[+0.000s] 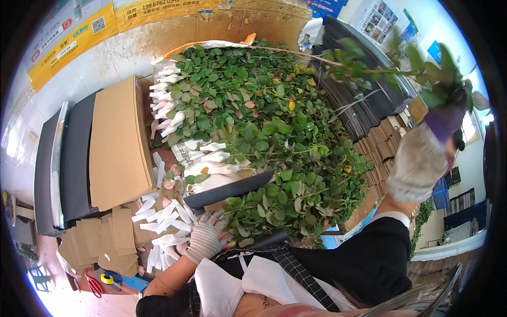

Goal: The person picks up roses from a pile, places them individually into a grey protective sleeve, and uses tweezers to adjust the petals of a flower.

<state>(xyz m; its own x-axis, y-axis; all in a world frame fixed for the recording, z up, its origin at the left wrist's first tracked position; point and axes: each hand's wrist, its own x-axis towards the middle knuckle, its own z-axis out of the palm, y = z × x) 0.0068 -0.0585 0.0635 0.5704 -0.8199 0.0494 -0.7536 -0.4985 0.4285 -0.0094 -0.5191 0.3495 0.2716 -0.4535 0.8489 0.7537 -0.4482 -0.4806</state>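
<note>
My right hand, in a grey-and-purple glove, is raised at the far right, closed around a long leafy rose stem. The stem's bare end reaches left above the pile, and its leaves near my hand are blurred. My left hand, in a pale ribbed glove, lies with fingers stretched out at the near end of a bent black sheet, beside rose leaves. Rose stems with dense green leaves fill the table. Many of their heads, in white sleeves, point left.
Loose white sleeves lie scattered left of my left hand. Cardboard sheets and black boards stand at the left. Small cardboard pieces, red scissors and yellow tape sit below. Black sheets are stacked at the right.
</note>
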